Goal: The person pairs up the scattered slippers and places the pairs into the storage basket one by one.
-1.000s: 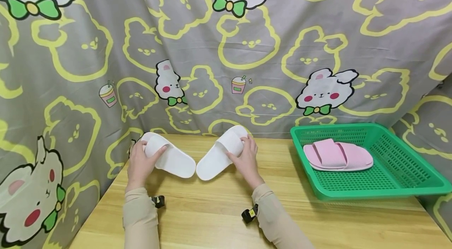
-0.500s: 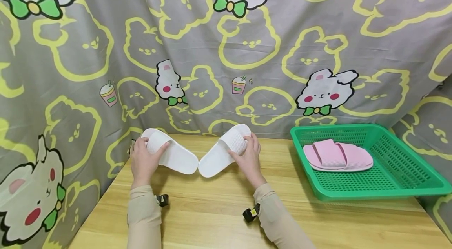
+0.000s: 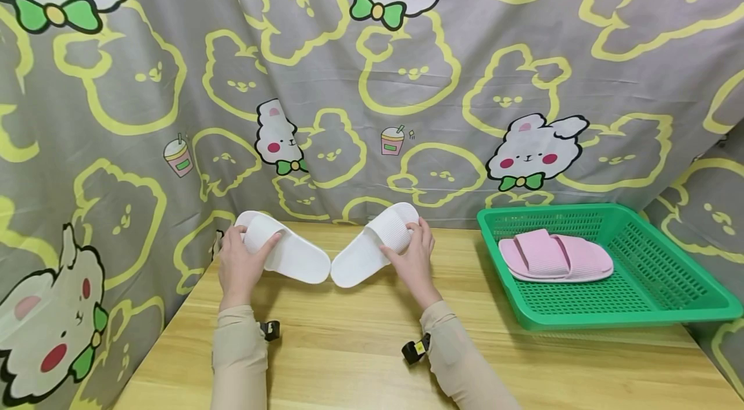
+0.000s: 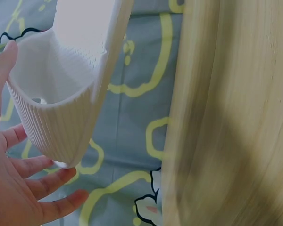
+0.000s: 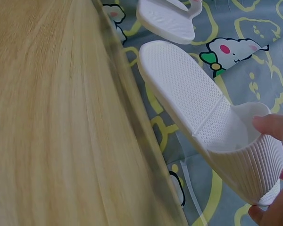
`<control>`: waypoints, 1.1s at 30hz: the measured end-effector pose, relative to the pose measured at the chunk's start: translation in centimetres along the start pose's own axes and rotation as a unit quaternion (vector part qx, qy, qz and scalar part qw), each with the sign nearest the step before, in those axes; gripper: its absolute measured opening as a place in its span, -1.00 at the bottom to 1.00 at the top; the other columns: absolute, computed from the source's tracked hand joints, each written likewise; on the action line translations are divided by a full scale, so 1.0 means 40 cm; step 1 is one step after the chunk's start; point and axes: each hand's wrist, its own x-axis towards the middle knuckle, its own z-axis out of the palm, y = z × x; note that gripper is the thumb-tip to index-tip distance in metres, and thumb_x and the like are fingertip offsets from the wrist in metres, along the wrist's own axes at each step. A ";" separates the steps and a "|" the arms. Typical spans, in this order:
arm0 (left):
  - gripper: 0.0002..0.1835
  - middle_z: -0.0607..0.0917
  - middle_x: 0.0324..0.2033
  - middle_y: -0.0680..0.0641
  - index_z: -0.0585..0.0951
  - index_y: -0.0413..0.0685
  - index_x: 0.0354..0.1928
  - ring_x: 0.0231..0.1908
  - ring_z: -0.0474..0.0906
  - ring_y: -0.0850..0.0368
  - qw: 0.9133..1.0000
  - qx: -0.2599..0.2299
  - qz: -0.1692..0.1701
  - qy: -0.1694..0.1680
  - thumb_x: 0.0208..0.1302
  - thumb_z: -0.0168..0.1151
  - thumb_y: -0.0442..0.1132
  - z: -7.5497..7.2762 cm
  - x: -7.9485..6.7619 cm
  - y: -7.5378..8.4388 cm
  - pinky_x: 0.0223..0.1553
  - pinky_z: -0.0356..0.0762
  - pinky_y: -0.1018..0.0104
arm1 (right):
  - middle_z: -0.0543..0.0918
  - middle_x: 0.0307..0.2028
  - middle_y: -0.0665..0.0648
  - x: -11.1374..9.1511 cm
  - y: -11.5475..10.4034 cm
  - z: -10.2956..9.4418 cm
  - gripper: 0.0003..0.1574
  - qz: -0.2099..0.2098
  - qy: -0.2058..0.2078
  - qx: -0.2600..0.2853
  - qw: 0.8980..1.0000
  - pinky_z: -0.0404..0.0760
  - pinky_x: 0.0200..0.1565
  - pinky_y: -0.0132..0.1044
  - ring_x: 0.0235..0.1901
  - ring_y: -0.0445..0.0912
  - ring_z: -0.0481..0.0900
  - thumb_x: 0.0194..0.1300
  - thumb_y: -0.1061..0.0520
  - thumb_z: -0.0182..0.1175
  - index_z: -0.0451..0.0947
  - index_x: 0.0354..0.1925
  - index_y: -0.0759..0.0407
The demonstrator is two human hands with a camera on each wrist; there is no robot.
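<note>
Two white slippers are held over the far part of the wooden tabletop, their heels close together and toes pointing apart. My left hand [image 3: 242, 266] grips the left slipper [image 3: 299, 258] at its ribbed strap, thumb at the strap's edge and fingers spread by the toe in the left wrist view. The right slipper [image 3: 357, 261] is pinched by my right hand [image 3: 414, 261]. Its thumb presses the strap's rim [image 5: 254, 123], with other fingertips at the toe end. Soles face down and footbeds show in the head view.
To the right stands a green plastic basket [image 3: 651, 319] with a pair of pink slippers [image 3: 558, 258] inside. A grey curtain [image 3: 349, 74] printed with cartoon rabbits hangs behind the table [image 3: 337, 358] and along its left side.
Both hands have carried the white slippers slightly rightward and away from me, heels still close together. The basket and pink slippers stay where they were.
</note>
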 end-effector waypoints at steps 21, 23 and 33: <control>-0.14 0.38 0.25 -0.28 0.37 -0.19 0.07 0.18 0.36 -0.36 0.999 -0.023 0.004 0.028 0.00 0.35 0.37 0.029 -0.007 0.040 0.07 0.39 -0.23 | 0.03 0.43 0.33 0.000 0.000 -0.001 -0.15 -0.008 0.003 0.000 1.000 0.19 0.33 0.15 0.36 0.24 0.01 -0.04 0.03 0.53 0.27 0.09 0.26; -0.14 0.31 0.35 -0.31 0.36 -0.20 0.07 0.30 0.26 -0.39 0.999 -0.032 0.001 0.028 0.00 0.36 0.36 0.036 -0.007 0.042 0.22 0.31 -0.24 | 0.02 0.43 0.34 -0.001 -0.001 -0.002 -0.14 -0.009 0.002 0.002 1.000 0.17 0.33 0.16 0.36 0.25 0.00 -0.04 0.03 0.53 0.27 0.09 0.27; -0.15 0.40 0.10 -0.25 0.33 -0.21 0.01 0.17 0.36 -0.35 0.997 -0.068 0.006 0.047 -0.03 0.41 0.32 0.059 -0.013 0.059 0.15 0.35 -0.20 | 0.03 0.42 0.38 -0.001 -0.006 -0.003 -0.15 -0.012 0.011 -0.004 1.000 0.12 0.33 0.17 0.36 0.28 -0.02 -0.04 0.03 0.53 0.28 0.08 0.28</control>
